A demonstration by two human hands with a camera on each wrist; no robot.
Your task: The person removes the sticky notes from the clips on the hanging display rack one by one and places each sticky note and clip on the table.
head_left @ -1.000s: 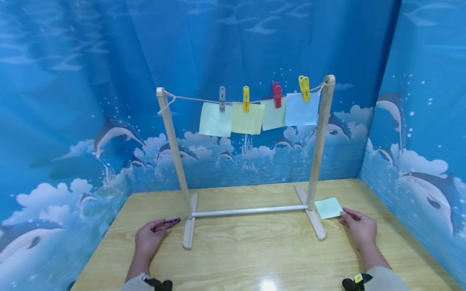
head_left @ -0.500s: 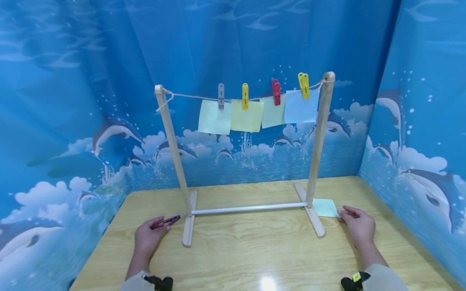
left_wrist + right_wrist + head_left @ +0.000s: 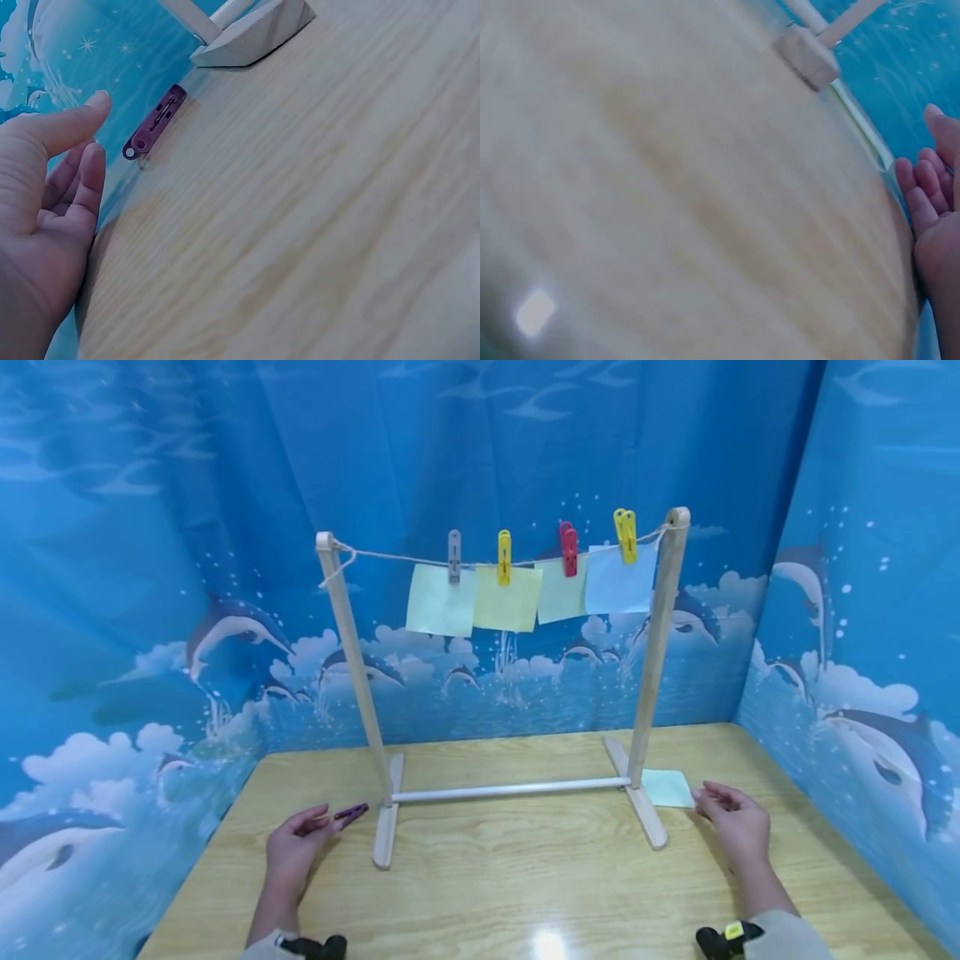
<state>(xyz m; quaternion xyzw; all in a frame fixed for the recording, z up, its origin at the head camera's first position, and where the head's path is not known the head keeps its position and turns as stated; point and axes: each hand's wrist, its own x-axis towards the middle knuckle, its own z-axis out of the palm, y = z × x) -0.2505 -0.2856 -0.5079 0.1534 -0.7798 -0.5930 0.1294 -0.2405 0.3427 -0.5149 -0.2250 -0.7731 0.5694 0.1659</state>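
Observation:
A purple clothespin [image 3: 352, 813] lies on the table by the left foot of a wooden stand. My left hand [image 3: 294, 850] is just beside it; the left wrist view shows a gap between the fingertips and the clothespin [image 3: 154, 123]. At the stand's right foot lies a pale green paper note [image 3: 667, 788], slightly raised at its near edge in the right wrist view. My right hand [image 3: 738, 831] is next to that edge, fingers loosely bent and holding nothing. Whether a fingertip still touches the note is hard to tell.
Between the stand's posts [image 3: 655, 652] runs a string [image 3: 390, 557]. Several notes hang there under a grey clothespin [image 3: 454, 557], a yellow clothespin [image 3: 504, 558], a red clothespin [image 3: 568, 550] and another yellow clothespin [image 3: 626, 537]. A white crossbar [image 3: 510, 790] joins the feet. Blue dolphin curtains surround the table [image 3: 480, 877].
My left hand has let go of the purple clothespin and drawn back slightly left. The green note has gone from tilted to flatter on the table, and my right fingers have released it.

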